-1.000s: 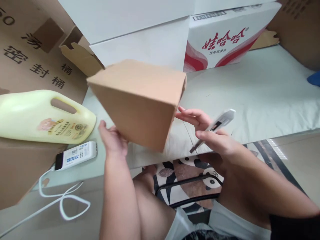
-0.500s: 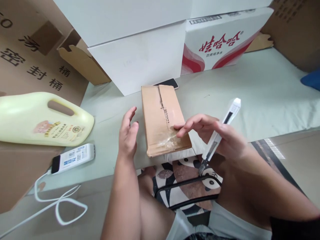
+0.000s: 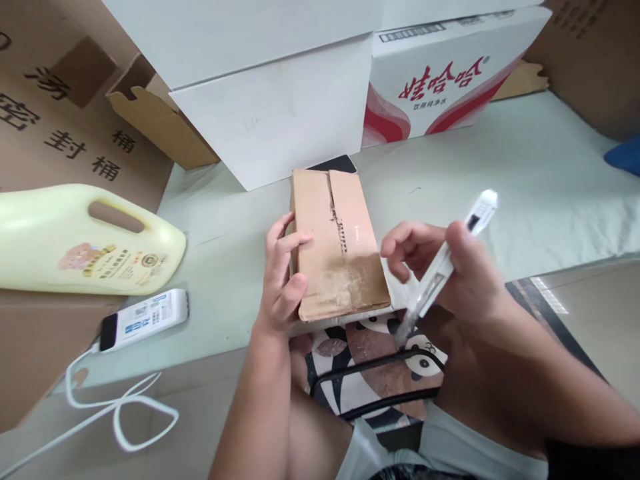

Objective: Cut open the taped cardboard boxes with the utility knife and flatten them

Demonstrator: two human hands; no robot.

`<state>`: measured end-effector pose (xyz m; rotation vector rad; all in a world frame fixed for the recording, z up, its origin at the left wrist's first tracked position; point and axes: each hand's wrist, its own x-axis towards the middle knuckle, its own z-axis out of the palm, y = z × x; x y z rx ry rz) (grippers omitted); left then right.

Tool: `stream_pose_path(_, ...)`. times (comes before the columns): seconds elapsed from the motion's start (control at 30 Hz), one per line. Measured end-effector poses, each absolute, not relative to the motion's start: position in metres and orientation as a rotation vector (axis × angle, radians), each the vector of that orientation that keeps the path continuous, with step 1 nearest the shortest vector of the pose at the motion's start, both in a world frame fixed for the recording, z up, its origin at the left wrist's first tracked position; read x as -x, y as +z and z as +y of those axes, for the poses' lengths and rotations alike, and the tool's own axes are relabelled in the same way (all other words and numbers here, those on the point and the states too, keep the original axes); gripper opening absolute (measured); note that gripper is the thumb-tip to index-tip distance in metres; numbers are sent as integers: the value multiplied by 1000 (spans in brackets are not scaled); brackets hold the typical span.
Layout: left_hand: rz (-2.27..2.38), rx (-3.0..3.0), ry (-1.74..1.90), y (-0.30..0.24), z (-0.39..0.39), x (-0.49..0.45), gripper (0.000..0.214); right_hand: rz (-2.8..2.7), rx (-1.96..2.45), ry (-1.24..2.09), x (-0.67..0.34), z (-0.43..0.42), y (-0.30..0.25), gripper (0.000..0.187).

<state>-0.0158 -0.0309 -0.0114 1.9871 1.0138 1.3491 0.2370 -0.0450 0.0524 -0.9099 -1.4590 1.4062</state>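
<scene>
A small brown cardboard box (image 3: 333, 247) lies on the pale green cloth, its top seam torn and shiny tape over its near end. My left hand (image 3: 285, 273) grips the box's left side, fingers on the upper edge and thumb by the near corner. Held in my right hand (image 3: 450, 260) is a white box cutter (image 3: 450, 257) with a dark slider, slanting down toward me. Its lower end is blurred, so I cannot make out the blade. The right hand is apart from the box, just right of it.
White cartons (image 3: 280, 113) stand behind, with a dark phone (image 3: 333, 164) at their base. Leftward are a yellow jug (image 3: 120, 247), a white power bank (image 3: 145, 319) and its cable (image 3: 117, 402). Below the cloth's edge sits a panda-print stool (image 3: 365, 360) with black bars.
My left hand has moved right and taken hold of the box, which has shifted slightly right. My right hand has drawn away from the box top, still holding the box cutter.
</scene>
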Motion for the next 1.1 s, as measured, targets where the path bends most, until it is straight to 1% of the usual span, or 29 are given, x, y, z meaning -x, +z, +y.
stream_pose_path(0.1,1026,-1970,1381,-12,-35,9,50,-1288,1051,1173,-235,-43,48,71)
stream_pose_path(0.17,1013,-1995,1371,-12,-38,3,50,-1231,1129,1027,-232,-44,46,68)
stream_pose_path(0.23,1000,-2014,1356,-11,-41,-1,50,-1262,1191,924,-229,-46,46,57)
stream_pose_path(0.37,973,-1989,1345,-8,-45,-6,50,-1461,1334,784,-224,-51,51,22)
stream_pose_path(0.43,989,-1986,1341,-7,-45,-6,50,-1535,1353,711,-224,-52,52,15)
stream_pose_path(0.57,1016,-2001,1335,-7,-46,-5,50,-1579,1365,603,-226,-55,54,14)
stream_pose_path(0.67,1017,-2003,1339,-9,-45,-3,49,-1636,1349,627,-228,-57,59,13)
stream_pose_path(0.8,1019,-2017,1338,-12,-44,0,50,-1737,1164,678,-231,-59,62,17)
stream_pose_path(0.87,1029,-2024,1333,-13,-43,2,50,-1777,1032,722,-234,-60,60,16)
stream_pose_path(1.0,1043,-1988,1326,-17,-41,5,50,-1565,898,896,-237,-58,49,15)
stream_pose_path(1.1,1048,-1912,1328,-21,-38,11,48,-1376,966,837,-236,-52,40,13)
